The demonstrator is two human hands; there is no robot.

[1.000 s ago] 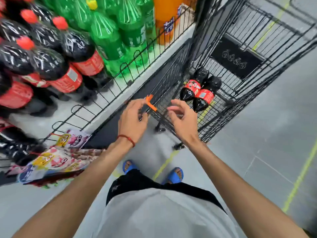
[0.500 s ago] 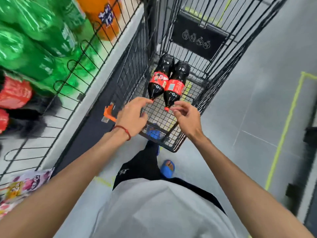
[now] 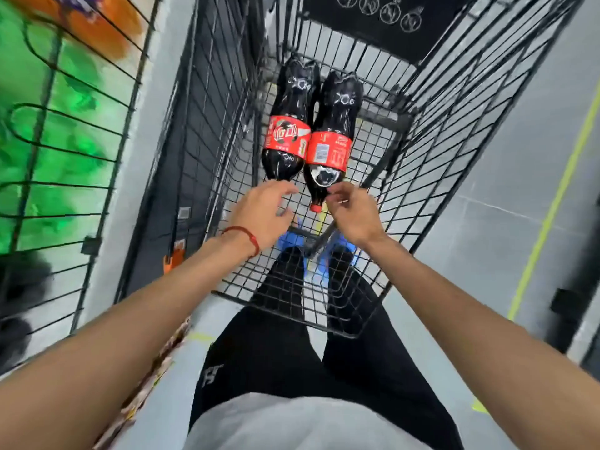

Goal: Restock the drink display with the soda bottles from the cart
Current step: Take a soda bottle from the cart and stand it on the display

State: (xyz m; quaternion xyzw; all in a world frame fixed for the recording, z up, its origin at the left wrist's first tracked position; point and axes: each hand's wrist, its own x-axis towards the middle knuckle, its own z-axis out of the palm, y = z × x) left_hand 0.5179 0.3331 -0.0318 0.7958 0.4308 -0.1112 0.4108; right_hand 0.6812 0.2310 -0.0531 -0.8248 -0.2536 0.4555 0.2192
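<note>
Both hands have moved deeper into the cart [image 3: 438, 125] since a moment ago and are now right at the necks of the left bottle [image 3: 289, 125] and right bottle [image 3: 334, 131].
The sodas lie side by side on the cart floor, caps toward the cart's near end. Left hand [image 3: 263, 216] hovers over its bottle's neck, fingers loose, gripping nothing. Right hand [image 3: 354, 216] has its fingers bent beside the red cap [image 3: 315, 207]; can't tell if it's got hold.

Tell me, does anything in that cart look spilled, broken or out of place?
Nothing stands out. The left cola bottle and right cola bottle lie side by side on the wire floor of the cart, necks toward the person, labels intact, with no liquid visible around them.
</note>
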